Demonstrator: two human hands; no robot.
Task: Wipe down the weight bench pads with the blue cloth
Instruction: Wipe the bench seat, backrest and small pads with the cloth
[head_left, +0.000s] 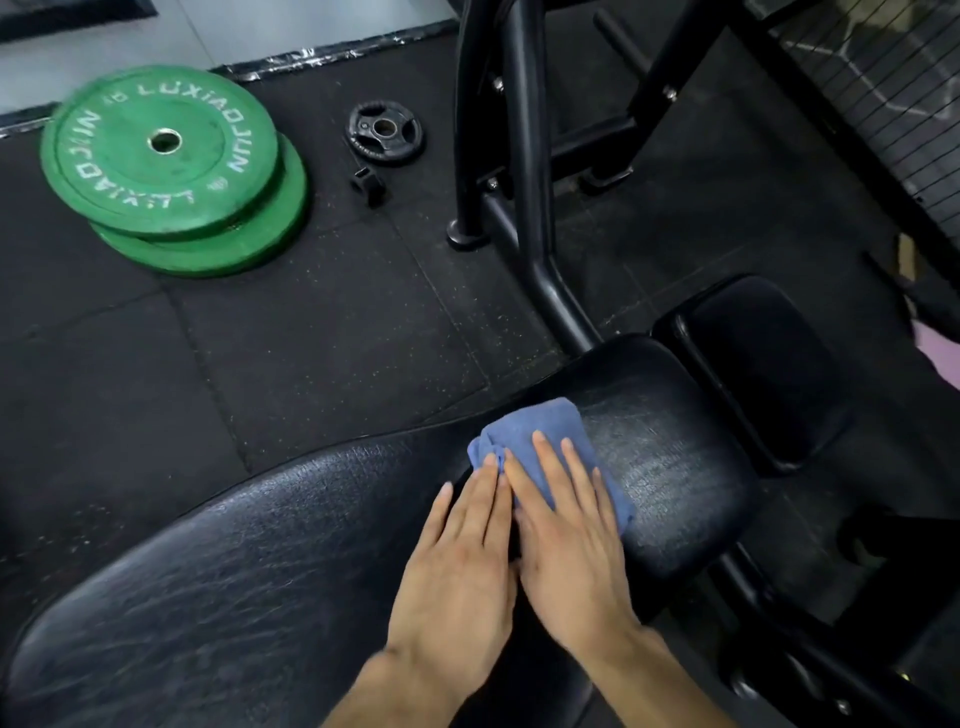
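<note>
A folded blue cloth (540, 434) lies on the black seat pad (670, 457) of the weight bench, near the gap to the long back pad (234, 587). My right hand (566, 535) lies flat on the cloth with straight fingers. My left hand (462, 571) rests flat beside it on the back pad's edge, its fingertips touching the cloth's left side. The seat pad shows a pale streaky sheen to the right of the cloth. A smaller black pad (753, 358) sits further right.
Two stacked green weight plates (166, 161) lie on the rubber floor at the left, with a small black plate (384, 132) and a collar clip (368, 184) nearby. The black steel rack frame (524, 171) rises behind the bench. A wire mesh panel (904, 93) is at the upper right.
</note>
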